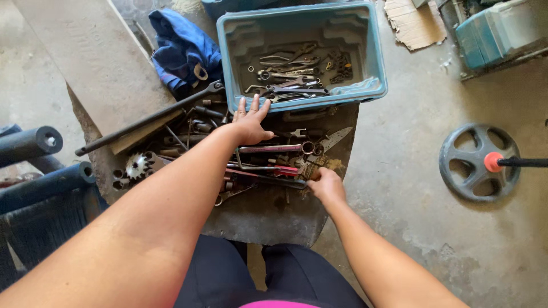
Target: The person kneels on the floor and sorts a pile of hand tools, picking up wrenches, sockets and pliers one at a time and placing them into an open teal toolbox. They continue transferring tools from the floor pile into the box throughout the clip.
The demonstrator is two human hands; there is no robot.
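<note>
Rough concrete floor [434,239] fills my view, stained and cracked, with a dark slab [268,217] laid on it that serves as the desk for a heap of tools. Nearest me, my right hand [326,186] is curled down at the near edge of the pile, fingers closed around what looks like the wooden handle of a tool [313,174]; whether the serrated blade [334,138] just beyond belongs to it I cannot tell. My left hand [251,122] reaches further, palm down and fingers spread wide, gripping nothing, its tips touching the near rim of the teal plastic crate [302,96]. Between the hands lie long spanners and rods [274,149], crossed over one another. To lift well from such a tangle, I would judge it best to draw the held piece straight along its length while the other hand steadies the crate.

Left of the heap sits a toothed sprocket [137,165], and a long black bar [148,120] runs diagonally up to a blue cloth [182,48]. Inside the crate more wrenches and a short chain lie loose. Off to the right, well apart, a grey weight plate [479,162] rests on the floor. Much of the pile is too overlapped to name, and my forearm hides its left middle.
</note>
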